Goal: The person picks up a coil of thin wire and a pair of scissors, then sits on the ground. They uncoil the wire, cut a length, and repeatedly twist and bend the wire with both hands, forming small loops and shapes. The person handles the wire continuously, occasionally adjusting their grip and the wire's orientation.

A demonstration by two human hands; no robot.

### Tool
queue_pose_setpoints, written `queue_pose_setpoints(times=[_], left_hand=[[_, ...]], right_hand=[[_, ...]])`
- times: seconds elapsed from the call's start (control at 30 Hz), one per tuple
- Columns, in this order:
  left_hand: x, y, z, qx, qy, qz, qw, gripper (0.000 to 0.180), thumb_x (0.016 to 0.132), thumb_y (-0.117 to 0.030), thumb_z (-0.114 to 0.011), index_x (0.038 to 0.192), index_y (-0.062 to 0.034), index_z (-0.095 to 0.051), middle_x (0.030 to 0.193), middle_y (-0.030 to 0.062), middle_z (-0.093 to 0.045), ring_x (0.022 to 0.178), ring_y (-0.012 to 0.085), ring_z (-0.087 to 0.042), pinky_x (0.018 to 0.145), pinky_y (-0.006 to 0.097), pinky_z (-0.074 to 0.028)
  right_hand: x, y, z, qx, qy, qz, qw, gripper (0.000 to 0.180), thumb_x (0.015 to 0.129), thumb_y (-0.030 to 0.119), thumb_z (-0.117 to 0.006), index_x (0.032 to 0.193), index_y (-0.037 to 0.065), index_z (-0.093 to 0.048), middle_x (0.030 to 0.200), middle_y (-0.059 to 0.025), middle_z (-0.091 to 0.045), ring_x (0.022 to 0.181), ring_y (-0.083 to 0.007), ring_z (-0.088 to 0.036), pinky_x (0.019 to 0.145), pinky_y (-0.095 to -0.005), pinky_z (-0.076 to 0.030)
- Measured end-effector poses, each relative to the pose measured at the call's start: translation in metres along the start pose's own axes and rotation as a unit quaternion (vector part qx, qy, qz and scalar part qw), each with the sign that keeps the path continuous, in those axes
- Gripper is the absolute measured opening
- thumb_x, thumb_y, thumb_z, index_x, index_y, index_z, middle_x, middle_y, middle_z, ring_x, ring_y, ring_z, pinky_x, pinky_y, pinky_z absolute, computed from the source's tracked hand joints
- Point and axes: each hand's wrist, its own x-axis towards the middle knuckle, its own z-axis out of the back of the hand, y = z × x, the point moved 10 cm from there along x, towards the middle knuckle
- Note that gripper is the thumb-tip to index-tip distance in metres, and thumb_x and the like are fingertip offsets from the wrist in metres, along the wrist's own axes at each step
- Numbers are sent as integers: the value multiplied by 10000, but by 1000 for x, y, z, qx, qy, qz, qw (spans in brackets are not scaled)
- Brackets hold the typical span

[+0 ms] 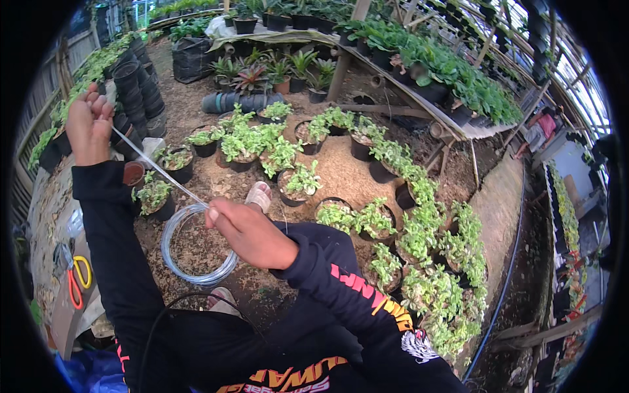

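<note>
We can't see where the wire [157, 167] ends inside our left hand [88, 124]: the fingers are curled toward the far side, back of hand to the camera, so the grip itself is hidden. Same w/ our right hand [249, 229]; thumb and fingers are pinched shut on the strand, contact point covered. Part of the coil [196, 245] sits behind the right hand and wrist, so the full ring isn't visible. Scissors [75, 275], orange and yellow handles, lie at the left edge, blades hard to make out.

The wire is thin, pale grey metal, pulled straight and taut on a diagonal between both hands, left raised high, right lower near the middle. The coil, several loops of the same wire, lies on the dirt floor just below the right hand. A sandaled foot [259, 195] is just beyond it. Potted green plants [249, 141] stand on the ground past the hands, black empty pots [134, 92] stacked at left.
</note>
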Motion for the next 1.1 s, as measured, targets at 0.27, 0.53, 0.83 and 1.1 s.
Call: queue_pose_setpoints(times=[0.27, 0.53, 0.83, 1.1], left_hand=[[-48, 63, 14, 175, -23, 228, 957, 333, 1085, -272, -464, 1204, 33, -524, 875, 87, -667, 698, 204, -619, 632, 335, -488], [-171, 56, -155, 627, 408, -212, 629, 227, 941, -208, -675, 1089, -39, -707, 958, 191, -710, 1046, 386, -670, 886, 508, -496], [-258, 94, -159, 433, 505, -249, 704, 207, 978, -80, -561, 1174, -19, -590, 976, 229, -682, 863, 421, -676, 711, 499, -531], [-240, 80, -147, 445, 436, -188, 759, 267, 960, -54, -555, 1218, -5, -605, 873, 241, -689, 758, 431, -678, 671, 516, -517]], right_hand=[[38, -3, 56, -145, 53, -77, 985, 265, 1046, 166, -450, 946, -19, -612, 852, -217, -652, 840, -408, -655, 783, -468, -502], [77, -27, 129, -271, 159, -119, 942, 343, 1005, 210, -445, 935, -22, -687, 861, -184, -684, 815, -318, -672, 786, -447, -521], [69, 47, 128, -358, 194, -28, 913, 280, 1013, 256, -644, 1037, -23, -655, 711, -109, -585, 617, -207, -528, 617, -365, -465], [54, 98, 139, -387, -98, 181, 899, 167, 872, 85, -754, 1016, 20, -699, 803, -69, -623, 645, -183, -583, 581, -333, -460]])
